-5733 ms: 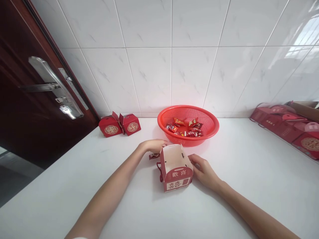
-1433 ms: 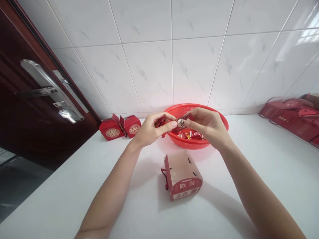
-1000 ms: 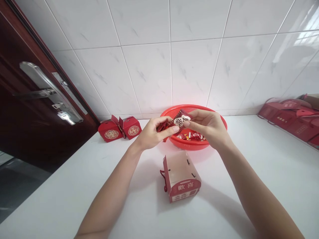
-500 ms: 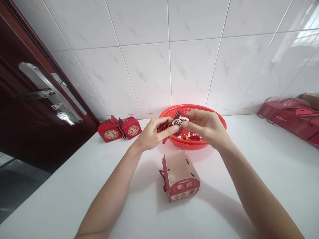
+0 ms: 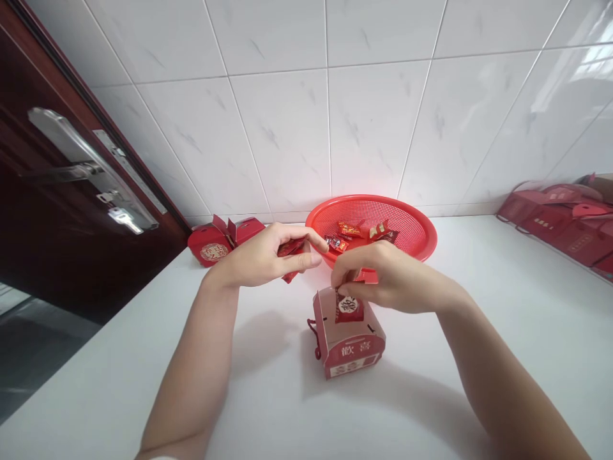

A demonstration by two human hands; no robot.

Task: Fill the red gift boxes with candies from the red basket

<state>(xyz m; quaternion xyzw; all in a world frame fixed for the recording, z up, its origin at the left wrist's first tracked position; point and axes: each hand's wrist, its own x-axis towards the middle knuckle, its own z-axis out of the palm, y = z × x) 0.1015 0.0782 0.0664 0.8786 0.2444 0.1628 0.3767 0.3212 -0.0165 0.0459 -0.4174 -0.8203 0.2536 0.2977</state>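
My right hand [image 5: 397, 278] pinches a dark red candy packet [image 5: 349, 308] with a white label, held over the open top of a small red gift box [image 5: 355, 351]. Fingers of my left hand [image 5: 268, 255] are curled around several red candy packets [image 5: 290, 255], to the left of the basket. A red plastic basket [image 5: 416, 223] behind my hands holds several wrapped candies [image 5: 349, 230]. The gift box stands on the white table with a dark red cord handle [image 5: 313, 338] at its left side.
Two red boxes [image 5: 211, 246] sit by the wall at the left, partly behind my left hand. More red boxes [image 5: 560, 220] stand at the far right. A dark door [image 5: 48, 223] with a metal handle is at the left, and a tiled wall [image 5: 282, 128] rises behind the table.
My right hand has moved down and nearer with one packet, from beside my left hand to over the gift box. My left hand has moved slightly left with its packets. More of the basket shows.
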